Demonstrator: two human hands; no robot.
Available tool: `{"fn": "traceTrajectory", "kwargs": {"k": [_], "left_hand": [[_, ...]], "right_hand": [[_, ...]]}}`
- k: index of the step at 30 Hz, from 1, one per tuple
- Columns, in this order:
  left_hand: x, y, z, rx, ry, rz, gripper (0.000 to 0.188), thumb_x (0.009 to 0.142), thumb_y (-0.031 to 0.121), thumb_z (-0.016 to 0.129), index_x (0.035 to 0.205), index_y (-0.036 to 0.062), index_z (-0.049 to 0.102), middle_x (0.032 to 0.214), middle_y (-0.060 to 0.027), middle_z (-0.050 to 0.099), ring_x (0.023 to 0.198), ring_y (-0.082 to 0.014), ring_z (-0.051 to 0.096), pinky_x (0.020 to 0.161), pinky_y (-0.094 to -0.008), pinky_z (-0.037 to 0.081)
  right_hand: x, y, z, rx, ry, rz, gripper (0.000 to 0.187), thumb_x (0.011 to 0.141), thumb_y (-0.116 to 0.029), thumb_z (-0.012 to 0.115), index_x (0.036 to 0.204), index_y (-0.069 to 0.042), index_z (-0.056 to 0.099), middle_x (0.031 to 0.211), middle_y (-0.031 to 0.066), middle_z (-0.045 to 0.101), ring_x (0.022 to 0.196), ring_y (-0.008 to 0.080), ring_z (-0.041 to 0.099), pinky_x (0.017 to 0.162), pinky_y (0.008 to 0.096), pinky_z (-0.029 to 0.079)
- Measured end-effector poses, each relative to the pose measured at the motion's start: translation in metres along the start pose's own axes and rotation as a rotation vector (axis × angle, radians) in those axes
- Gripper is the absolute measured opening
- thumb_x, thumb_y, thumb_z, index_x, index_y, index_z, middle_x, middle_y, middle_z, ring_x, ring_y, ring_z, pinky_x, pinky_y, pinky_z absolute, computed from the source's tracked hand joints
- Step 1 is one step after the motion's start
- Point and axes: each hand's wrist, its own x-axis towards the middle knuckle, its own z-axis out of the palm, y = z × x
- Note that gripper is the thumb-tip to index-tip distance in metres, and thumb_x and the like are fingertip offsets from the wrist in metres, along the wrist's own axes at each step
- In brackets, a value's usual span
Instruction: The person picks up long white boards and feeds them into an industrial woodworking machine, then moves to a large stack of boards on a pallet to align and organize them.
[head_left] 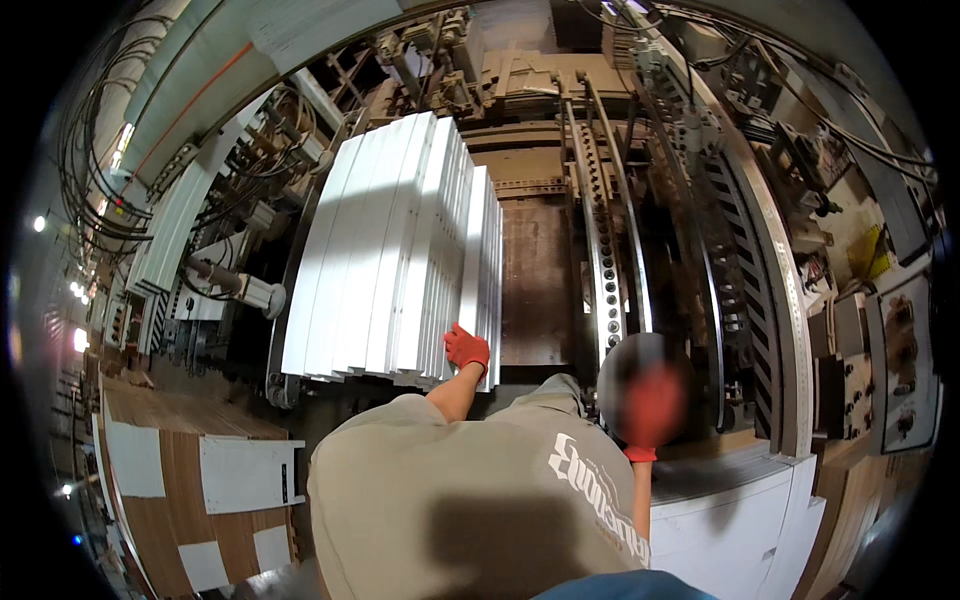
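Observation:
My left hand [466, 349], in a red glove, is at the near ends of the white boards [370, 240], where the tall stack meets a lower row of white boards [481, 270]. Its fingers are curled against a board's edge, and the glove hides part of that end. On the right, my right hand [652, 405] wears a red glove too, held out near the end of the metal rails [606, 270]. A round blur covers it, so its fingers cannot be made out, nor whether it holds anything.
A brown machine bed [534, 270] lies between the boards and the rails. At the right runs a long machine beam [775, 250] with black-and-white stripes beside it. A white cabinet [720, 530] stands near right. Brown and white panels [190, 470] are stacked at lower left.

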Motion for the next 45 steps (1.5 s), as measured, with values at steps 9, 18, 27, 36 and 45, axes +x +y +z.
{"fn": "traceTrajectory", "kwargs": {"k": [9,18,27,36,45], "left_hand": [[0.047,0.050,0.032,-0.548,0.053,0.614,0.053,0.079,0.019,0.065,0.123,-0.0065,0.053,0.120,-0.0265,0.056,0.115,-0.0405,0.050,0.100,-0.0484,0.039],[-0.084,0.217,-0.035,-1.085,-0.678,0.575,0.052,0.097,0.044,0.048,0.135,0.0088,0.045,0.139,-0.0041,0.046,0.114,-0.0217,0.047,0.094,-0.0383,0.040],[-0.132,0.240,-0.029,-0.613,-0.277,0.693,0.074,0.084,0.007,0.069,0.144,0.0007,0.027,0.134,-0.0321,0.039,0.112,-0.0397,0.053,0.093,-0.0473,0.047],[-0.105,0.236,0.004,-0.694,-0.235,0.774,0.075,0.079,0.000,0.066,0.143,-0.0046,0.028,0.128,-0.0316,0.051,0.113,-0.0394,0.056,0.099,-0.0459,0.045],[-0.143,0.234,-0.056,-0.470,0.038,0.991,0.071,0.083,0.009,0.068,0.143,-0.0022,0.031,0.140,-0.0250,0.040,0.130,-0.0366,0.041,0.110,-0.0433,0.032]], "right_hand": [[-0.005,-0.019,-0.009,0.249,0.022,0.223,0.014,0.079,-0.017,0.064,0.088,-0.007,0.064,0.085,0.0123,0.062,0.077,0.0301,0.061,0.067,0.0393,0.049],[-0.048,0.046,-0.061,0.179,0.384,0.247,0.018,0.082,-0.014,0.062,0.098,-0.005,0.063,0.098,0.0092,0.065,0.093,0.0275,0.064,0.078,0.0356,0.052],[-0.304,0.171,-0.153,-1.163,1.012,1.063,0.039,0.080,-0.033,0.063,0.109,-0.008,0.061,0.107,0.0145,0.060,0.105,0.0314,0.054,0.090,0.0480,0.042],[-0.426,0.160,-0.159,-0.737,0.914,1.821,0.062,0.070,-0.027,0.072,0.122,-0.005,0.045,0.103,0.0186,0.066,0.094,0.0376,0.065,0.078,0.0475,0.054],[-0.413,0.162,-0.194,-0.050,1.337,1.348,0.043,0.065,-0.023,0.076,0.095,0.004,0.062,0.085,0.0145,0.067,0.083,0.0258,0.065,0.073,0.0363,0.052]]}}
